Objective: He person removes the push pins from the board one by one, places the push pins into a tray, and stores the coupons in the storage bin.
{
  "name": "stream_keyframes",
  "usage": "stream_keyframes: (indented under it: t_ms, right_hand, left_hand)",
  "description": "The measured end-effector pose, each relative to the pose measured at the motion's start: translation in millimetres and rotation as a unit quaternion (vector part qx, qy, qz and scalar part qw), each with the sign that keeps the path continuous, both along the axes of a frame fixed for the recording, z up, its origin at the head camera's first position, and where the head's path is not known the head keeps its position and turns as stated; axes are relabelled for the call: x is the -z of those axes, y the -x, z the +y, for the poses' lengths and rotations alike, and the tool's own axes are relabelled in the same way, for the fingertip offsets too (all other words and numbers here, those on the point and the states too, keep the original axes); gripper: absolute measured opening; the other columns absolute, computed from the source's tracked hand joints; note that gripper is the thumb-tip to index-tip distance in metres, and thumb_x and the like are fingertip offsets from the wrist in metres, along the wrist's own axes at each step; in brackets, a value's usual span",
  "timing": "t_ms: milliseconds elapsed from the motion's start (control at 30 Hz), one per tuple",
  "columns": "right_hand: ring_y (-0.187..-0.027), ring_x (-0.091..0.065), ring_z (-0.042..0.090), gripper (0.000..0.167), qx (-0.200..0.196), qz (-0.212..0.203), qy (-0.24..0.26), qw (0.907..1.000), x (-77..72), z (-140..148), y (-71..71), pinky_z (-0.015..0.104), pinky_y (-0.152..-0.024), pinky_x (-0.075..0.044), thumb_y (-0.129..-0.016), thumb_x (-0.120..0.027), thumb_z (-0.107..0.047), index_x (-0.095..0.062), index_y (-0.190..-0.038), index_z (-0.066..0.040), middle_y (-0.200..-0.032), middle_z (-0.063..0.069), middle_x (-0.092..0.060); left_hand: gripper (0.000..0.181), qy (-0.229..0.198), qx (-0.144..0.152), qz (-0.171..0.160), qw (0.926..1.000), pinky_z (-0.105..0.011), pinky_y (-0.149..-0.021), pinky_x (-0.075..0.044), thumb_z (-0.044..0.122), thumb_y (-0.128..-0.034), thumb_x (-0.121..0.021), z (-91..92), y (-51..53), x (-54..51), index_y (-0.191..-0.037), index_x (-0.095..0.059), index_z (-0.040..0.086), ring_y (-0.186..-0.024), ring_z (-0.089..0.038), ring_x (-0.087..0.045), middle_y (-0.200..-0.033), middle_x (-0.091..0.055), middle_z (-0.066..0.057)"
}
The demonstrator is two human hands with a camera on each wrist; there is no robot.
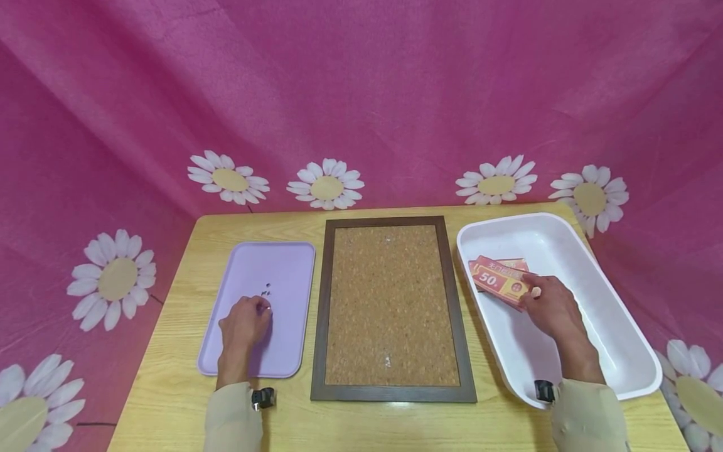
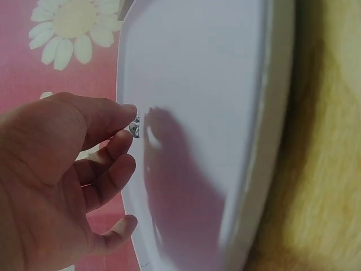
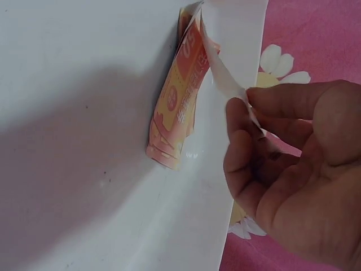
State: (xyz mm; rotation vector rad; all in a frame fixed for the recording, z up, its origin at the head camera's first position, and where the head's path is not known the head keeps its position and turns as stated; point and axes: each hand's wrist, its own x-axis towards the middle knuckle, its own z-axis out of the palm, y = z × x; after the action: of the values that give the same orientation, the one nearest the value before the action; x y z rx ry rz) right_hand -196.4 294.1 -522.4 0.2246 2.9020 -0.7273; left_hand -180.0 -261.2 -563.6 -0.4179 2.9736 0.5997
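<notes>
Over the lavender tray [image 1: 285,358], my left hand [image 1: 245,320] has its thumb and index finger drawn together. Between those fingertips in the left wrist view shows a tiny shiny metallic piece [image 2: 135,127], too small to name. Several small dark bits [image 1: 266,293] lie on the tray just beyond the fingers. My right hand [image 1: 553,306] is inside the white plastic tub [image 1: 607,326] and pinches one end of a red and yellow paper coupon [image 1: 497,279] printed with "50". Under it, similar coupons [image 3: 179,96] lie in a loose stack by the tub's wall.
Between the tray and the tub lies a cork board [image 1: 392,307] in a dark brown frame [image 1: 393,393]. All stand on a light wooden table [image 1: 361,427]. A pink curtain [image 1: 361,94] with white daisies hangs behind and at both sides.
</notes>
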Motion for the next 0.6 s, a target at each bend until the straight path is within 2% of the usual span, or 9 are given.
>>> stream_keyframes:
  t_ms: [200, 400, 467, 600]
  right_hand:
    - [-0.118, -0.041, 0.052, 0.059, -0.011, -0.069, -0.012, 0.9975, 1.1, 2.7, 1.5, 0.062, -0.097, -0.035, -0.091, -0.054, -0.025, -0.042, -0.140, 0.005, -0.131, 0.037, -0.040]
    - [-0.096, -0.052, 0.040, 0.062, -0.045, -0.079, -0.023, 0.9956, 5.4, 6.7, 1.5, 0.051, -0.080, -0.043, -0.089, -0.058, -0.028, -0.043, -0.137, 0.008, -0.115, 0.032, -0.054]
    - [-0.093, -0.053, 0.038, 0.062, -0.051, -0.089, -0.027, 0.9944, 5.3, 8.1, 1.0, 0.049, -0.078, -0.044, -0.089, -0.059, -0.028, -0.043, -0.138, 0.008, -0.112, 0.032, -0.056]
    - [-0.101, -0.052, 0.045, 0.066, -0.048, -0.119, -0.028, 0.9913, 3.5, 10.6, -1.0, 0.056, -0.084, -0.044, -0.090, -0.057, -0.031, -0.038, -0.141, 0.006, -0.124, 0.038, -0.049]
  left_hand:
    - [0.022, -0.002, 0.005, -0.003, 1.0000, -0.064, -0.085, -0.039, 0.022, -0.0883, -0.057, -0.5, -0.6, 3.9, -0.104, -0.069, 0.012, -0.101, -0.032, -0.060, -0.107, -0.064, -0.012]
    - [0.023, -0.003, 0.002, -0.004, 1.0000, -0.064, -0.085, -0.040, 0.021, -0.0876, -0.057, -1.8, -1.5, 6.5, -0.104, -0.070, 0.011, -0.100, -0.032, -0.061, -0.105, -0.064, -0.012]
    - [0.023, -0.003, 0.000, -0.004, 1.0000, -0.064, -0.085, -0.039, 0.021, -0.0875, -0.058, -1.6, -2.5, 6.2, -0.104, -0.070, 0.010, -0.099, -0.032, -0.060, -0.104, -0.064, -0.012]
    - [0.023, -0.010, -0.005, -0.006, 0.9999, -0.065, -0.087, -0.038, 0.021, -0.0874, -0.058, -1.1, -5.0, 4.9, -0.104, -0.069, 0.009, -0.100, -0.032, -0.060, -0.105, -0.063, -0.013]
